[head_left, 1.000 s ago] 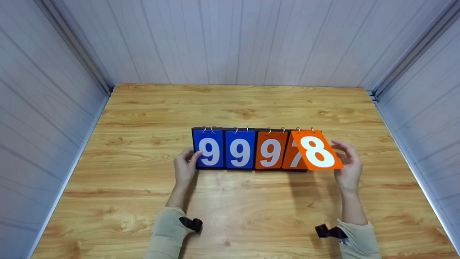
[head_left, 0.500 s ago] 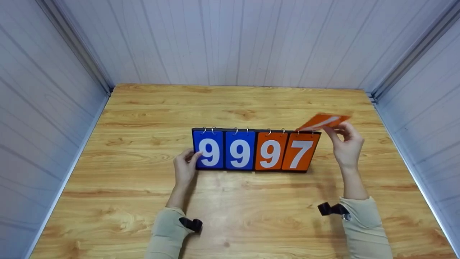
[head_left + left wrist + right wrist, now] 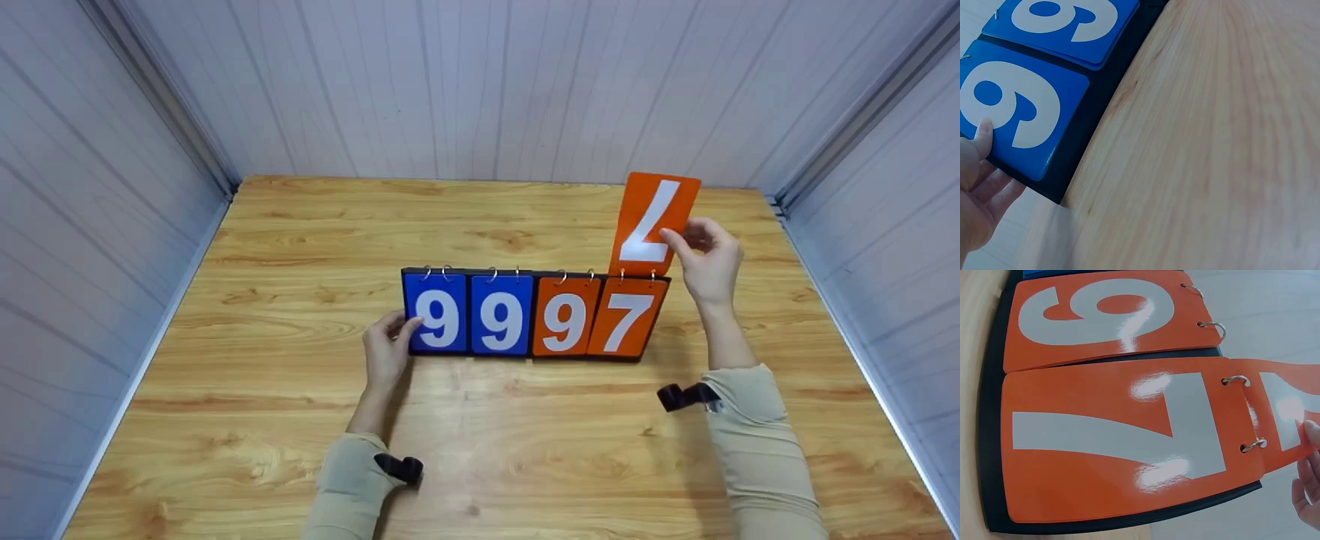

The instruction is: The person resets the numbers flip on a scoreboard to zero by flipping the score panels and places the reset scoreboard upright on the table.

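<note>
Slippage looks like the likeliest trouble: the right hand pinches the upturned card only partway along its right edge, thumb on the face, so a slack grip could let it fall onto the lower 7. A crooked tug might snag or bend it at the rings, which lie just left of that hand and nearer the person. The board seems tilted, its support hidden; it could twist under such a pull if the left hand, clamped on its left end with the thumb over a blue 9, eases off. Between the hands are another blue 9 and an orange 9, close enough for a sideways swing to catch. Bench stretches before both hands; the wall beyond them appears no obstacle.
</note>
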### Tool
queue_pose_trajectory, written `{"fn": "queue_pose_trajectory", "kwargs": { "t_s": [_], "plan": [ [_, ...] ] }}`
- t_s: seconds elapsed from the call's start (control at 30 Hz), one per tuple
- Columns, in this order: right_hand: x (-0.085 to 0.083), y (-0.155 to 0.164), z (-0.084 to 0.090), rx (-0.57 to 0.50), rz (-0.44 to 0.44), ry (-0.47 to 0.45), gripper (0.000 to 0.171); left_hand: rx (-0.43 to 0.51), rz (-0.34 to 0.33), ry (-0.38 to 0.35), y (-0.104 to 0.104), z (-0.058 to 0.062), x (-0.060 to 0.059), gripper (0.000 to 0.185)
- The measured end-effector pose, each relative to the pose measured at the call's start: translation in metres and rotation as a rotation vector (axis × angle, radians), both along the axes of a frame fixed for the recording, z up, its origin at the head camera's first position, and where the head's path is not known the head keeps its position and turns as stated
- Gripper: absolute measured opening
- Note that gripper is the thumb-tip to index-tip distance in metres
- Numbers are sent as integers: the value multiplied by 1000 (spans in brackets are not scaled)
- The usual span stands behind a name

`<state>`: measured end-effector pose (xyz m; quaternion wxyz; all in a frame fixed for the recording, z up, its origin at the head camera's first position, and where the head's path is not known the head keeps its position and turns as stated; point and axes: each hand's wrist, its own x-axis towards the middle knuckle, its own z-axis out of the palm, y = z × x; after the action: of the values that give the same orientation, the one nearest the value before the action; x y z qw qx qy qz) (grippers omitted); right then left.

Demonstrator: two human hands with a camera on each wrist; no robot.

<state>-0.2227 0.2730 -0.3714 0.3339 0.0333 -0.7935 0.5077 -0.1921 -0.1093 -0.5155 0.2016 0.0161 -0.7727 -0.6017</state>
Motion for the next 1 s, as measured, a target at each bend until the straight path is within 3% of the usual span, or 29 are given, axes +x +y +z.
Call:
{"fn": "queue_pose_trajectory", "kwargs": {
  "t_s": [0.23,0.47,0.63,0.8,1.0],
  "plan": [
    [-12,-3,1,41,-30,-115,23,-1,-3,10,0,-1,-1,15],
    [-42,14,-32,60,-42,-279,30,-6,-6,18,1,4,2,15],
    [-47,17,-37,127,-29,-394,30,-10,4,3,1,-1,0,15],
    [-44,22,-44,139,-7,-401,28,-37,15,14,1,-1,1,14],
    [-33,26,-49,111,-34,-337,23,-38,19,-2,1,0,0,17]
  ]
}}
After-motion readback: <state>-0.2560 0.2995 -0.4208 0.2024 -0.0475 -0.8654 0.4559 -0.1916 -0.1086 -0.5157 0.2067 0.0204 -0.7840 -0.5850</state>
